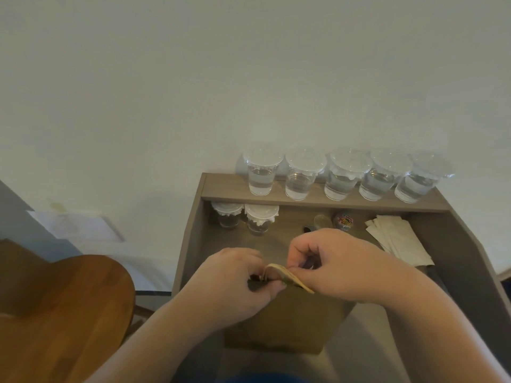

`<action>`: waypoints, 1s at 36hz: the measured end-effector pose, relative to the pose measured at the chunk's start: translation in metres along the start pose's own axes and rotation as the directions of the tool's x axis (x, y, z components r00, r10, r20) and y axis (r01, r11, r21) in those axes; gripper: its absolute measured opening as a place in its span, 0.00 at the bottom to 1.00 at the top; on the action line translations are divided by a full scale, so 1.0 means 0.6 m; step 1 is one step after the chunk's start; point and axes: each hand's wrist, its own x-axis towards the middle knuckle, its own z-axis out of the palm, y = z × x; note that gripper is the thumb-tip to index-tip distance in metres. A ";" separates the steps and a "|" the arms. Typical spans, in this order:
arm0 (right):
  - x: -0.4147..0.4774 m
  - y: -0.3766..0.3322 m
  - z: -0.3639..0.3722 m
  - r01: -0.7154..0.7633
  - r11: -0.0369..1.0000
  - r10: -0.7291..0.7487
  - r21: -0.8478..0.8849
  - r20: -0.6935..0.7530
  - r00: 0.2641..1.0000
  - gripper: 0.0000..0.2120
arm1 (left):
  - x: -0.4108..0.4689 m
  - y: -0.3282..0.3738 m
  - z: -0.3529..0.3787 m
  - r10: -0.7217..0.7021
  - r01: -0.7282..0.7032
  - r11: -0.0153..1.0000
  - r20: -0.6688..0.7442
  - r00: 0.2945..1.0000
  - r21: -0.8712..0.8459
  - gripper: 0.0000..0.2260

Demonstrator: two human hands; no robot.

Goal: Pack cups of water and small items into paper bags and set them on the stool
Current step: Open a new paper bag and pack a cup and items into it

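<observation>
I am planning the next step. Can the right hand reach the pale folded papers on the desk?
Probably yes: the papers lie near the right hand, with nothing between them. But its fingers pinch the folded top of the paper bag, so it must release first.

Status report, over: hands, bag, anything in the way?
Left hand and right hand pinch bag at folded top. Bag not yet on stool. Five cups on shelf. No obstruction seen.
</observation>
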 end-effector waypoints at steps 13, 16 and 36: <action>-0.002 -0.009 0.006 -0.045 0.989 0.036 -0.140 -0.066 0.997 0.08 | 0.000 0.009 0.003 -0.031 0.030 0.997 -0.014 0.999 -0.068 0.10; -0.006 -0.014 0.005 -0.054 0.982 0.043 -0.179 -0.066 0.997 0.08 | 0.000 0.010 0.003 -0.024 0.023 0.997 -0.017 1.000 -0.071 0.10; -0.002 -0.008 -0.001 -0.006 0.986 -0.001 -0.167 -0.043 0.999 0.08 | 0.003 0.010 0.000 -0.033 0.033 0.997 0.002 0.999 -0.069 0.07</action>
